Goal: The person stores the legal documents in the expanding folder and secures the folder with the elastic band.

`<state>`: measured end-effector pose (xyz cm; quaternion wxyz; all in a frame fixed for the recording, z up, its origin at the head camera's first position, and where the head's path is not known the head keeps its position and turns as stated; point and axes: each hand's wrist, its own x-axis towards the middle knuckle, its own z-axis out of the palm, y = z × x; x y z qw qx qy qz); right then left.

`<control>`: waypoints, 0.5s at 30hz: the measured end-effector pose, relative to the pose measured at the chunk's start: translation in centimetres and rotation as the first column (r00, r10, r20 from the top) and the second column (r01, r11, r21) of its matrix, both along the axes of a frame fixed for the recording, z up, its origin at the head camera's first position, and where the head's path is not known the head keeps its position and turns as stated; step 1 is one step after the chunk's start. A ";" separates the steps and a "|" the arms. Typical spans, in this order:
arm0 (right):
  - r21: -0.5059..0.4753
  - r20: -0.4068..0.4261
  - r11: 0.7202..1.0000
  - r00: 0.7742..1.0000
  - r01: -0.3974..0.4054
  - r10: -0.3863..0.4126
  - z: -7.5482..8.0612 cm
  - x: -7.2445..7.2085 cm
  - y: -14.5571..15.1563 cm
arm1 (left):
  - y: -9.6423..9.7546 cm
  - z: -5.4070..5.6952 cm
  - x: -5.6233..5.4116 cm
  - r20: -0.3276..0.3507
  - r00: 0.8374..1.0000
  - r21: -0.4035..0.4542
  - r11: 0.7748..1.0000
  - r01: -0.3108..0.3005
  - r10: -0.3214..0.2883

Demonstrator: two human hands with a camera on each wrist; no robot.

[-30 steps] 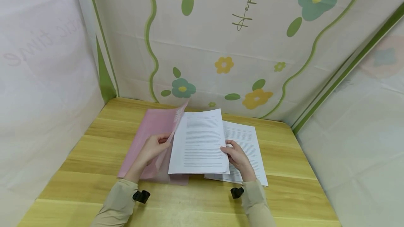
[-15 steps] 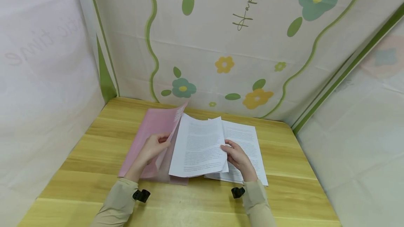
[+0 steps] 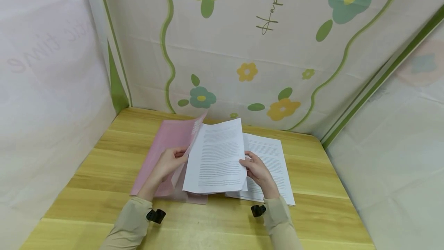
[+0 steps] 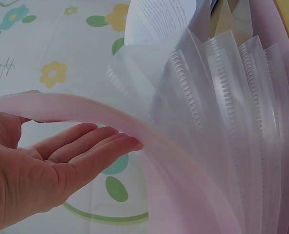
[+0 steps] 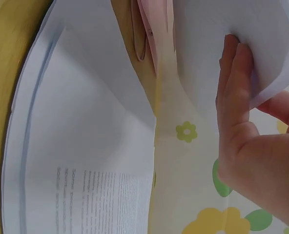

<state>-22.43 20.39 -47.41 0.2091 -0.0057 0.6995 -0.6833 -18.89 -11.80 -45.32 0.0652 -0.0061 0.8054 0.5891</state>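
Note:
A pink display book (image 3: 170, 138) lies open at the left, its clear pockets (image 4: 222, 87) fanned out in the left wrist view. My left hand (image 3: 168, 164) pinches its raised pink cover, which bends across the fingers. Printed white sheets (image 3: 220, 153) stand tilted beside that cover, their left side close against it in the head view. My right hand (image 3: 258, 171) grips them at the right edge, fingers (image 5: 235, 83) spread along the back and thumb on the other face. Under and right of that hand, another stack of printed paper (image 3: 272, 161) rests on the table.
The wooden tabletop (image 3: 222, 227) ends at a white flowered cloth (image 3: 215, 49) hung behind it. Similar white cloth walls stand at left and right. Black wrist cameras (image 3: 156, 216) sit on both sleeves.
The held sheets bowed and dipped half a second ago; now they stand straighter and higher, shifted slightly left with my right hand. My left hand keeps holding the cover in place.

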 end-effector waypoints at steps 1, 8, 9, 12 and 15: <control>-0.001 0.001 1.000 1.000 0.002 -0.002 0.0 0.0 -0.1 | 0.0 0.0 0.0 -0.004 1.000 0.002 1.000 0.001 -0.001; -0.003 -0.012 1.000 1.000 0.026 -0.026 0.2 -0.1 -0.5 | 0.1 -0.3 0.0 -0.011 1.000 0.010 1.000 0.016 -0.016; -0.009 -0.011 0.999 0.999 0.031 -0.031 0.2 -0.1 -0.6 | 0.0 -0.3 0.0 -0.012 1.000 0.010 1.000 0.015 -0.015; -0.033 -0.016 0.999 0.999 0.034 -0.035 0.3 -0.3 -0.7 | 0.0 -0.3 0.0 -0.021 1.000 0.004 1.000 0.014 -0.014; -0.058 -0.018 0.998 0.999 0.041 -0.042 0.6 -0.4 -0.9 | -0.1 -0.2 0.1 -0.025 1.000 -0.002 1.000 0.010 -0.010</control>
